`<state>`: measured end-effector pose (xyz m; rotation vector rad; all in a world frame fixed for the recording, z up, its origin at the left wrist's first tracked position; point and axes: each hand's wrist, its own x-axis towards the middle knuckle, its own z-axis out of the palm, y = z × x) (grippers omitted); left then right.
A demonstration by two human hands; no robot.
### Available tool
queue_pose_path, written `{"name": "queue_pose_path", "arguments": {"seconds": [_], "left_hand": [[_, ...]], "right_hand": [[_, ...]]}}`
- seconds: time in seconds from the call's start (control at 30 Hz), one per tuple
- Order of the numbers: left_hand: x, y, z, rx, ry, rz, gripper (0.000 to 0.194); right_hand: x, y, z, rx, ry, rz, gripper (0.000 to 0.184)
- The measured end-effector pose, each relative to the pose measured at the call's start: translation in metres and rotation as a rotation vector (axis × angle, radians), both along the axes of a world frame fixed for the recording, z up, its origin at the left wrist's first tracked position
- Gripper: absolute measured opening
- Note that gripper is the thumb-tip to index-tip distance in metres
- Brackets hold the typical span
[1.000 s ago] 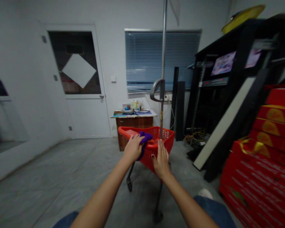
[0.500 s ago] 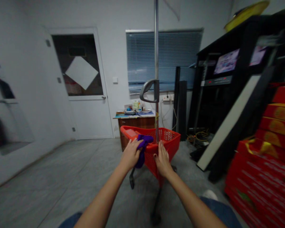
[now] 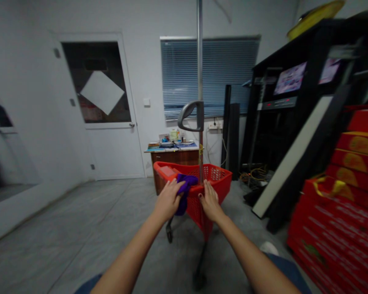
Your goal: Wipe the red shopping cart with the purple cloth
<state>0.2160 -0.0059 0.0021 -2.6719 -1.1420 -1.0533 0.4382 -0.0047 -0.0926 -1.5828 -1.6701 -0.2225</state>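
A red plastic basket cart point(image 3: 223, 185) stands in front of me on black casters, its corner towards me. A tall metal pole point(image 3: 200, 61) rises at it, with a grey loop handle point(image 3: 190, 116) partway up. My left hand point(image 3: 168, 198) presses a bunched purple cloth point(image 3: 187, 184) against the near left rim; part of the cloth hangs down the outside. My right hand point(image 3: 211, 200) lies on the near corner of the rim beside the pole, fingers stretched out and thumb apart, with nothing seen in it.
Behind the cart is a small wooden desk point(image 3: 174, 157) with papers and bottles. To the right stand a black rack point(image 3: 248, 134) with screens, leaning boards point(image 3: 291, 163) and stacked red boxes point(image 3: 322, 232). A white door point(image 3: 113, 153) is at the back left.
The whole view has shifted slightly, so things sit a little further left. Both hands keep nearly the same places on the cart, the left still on the purple cloth.
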Motion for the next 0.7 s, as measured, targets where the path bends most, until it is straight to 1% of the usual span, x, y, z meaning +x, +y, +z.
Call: {"name": "queue_pose_path", "arguments": {"seconds": [0.13,0.2,0.23,0.3,0.37,0.43,0.47,0.53,0.63,0.7], "left_hand": [[-0.010,0.026,0.005,-0.068,-0.071,0.130,0.043],[-0.009,0.031,0.003,-0.075,-0.114,0.189,0.044],[-0.008,0.028,0.000,-0.061,-0.128,0.210,0.044],[-0.002,0.015,-0.008,0.003,-0.123,0.244,0.045],[0.006,-0.002,-0.014,0.090,-0.068,0.255,0.046],[0.011,-0.015,-0.014,0.158,0.013,0.253,0.047],[0.013,-0.018,-0.012,0.171,0.048,0.261,0.047],[0.012,-0.014,-0.001,0.147,0.090,0.313,0.046],[0.006,0.007,0.017,0.077,0.090,0.431,0.046],[0.002,0.017,0.022,0.065,0.079,0.490,0.045]], "right_hand": [[-0.003,-0.004,0.007,-0.041,0.002,0.037,0.080],[-0.007,-0.003,0.009,-0.064,0.000,0.044,0.082],[-0.010,-0.002,0.009,-0.075,-0.002,0.051,0.082],[-0.016,0.000,0.010,-0.092,-0.003,0.066,0.081],[-0.021,0.002,0.010,-0.099,-0.001,0.079,0.077],[-0.024,0.002,0.012,-0.111,-0.002,0.091,0.074],[-0.026,0.002,0.013,-0.122,-0.002,0.100,0.072],[-0.030,0.000,0.017,-0.149,0.001,0.125,0.070],[-0.037,-0.002,0.024,-0.191,0.005,0.170,0.067],[-0.043,-0.001,0.028,-0.207,0.006,0.199,0.065]]}}
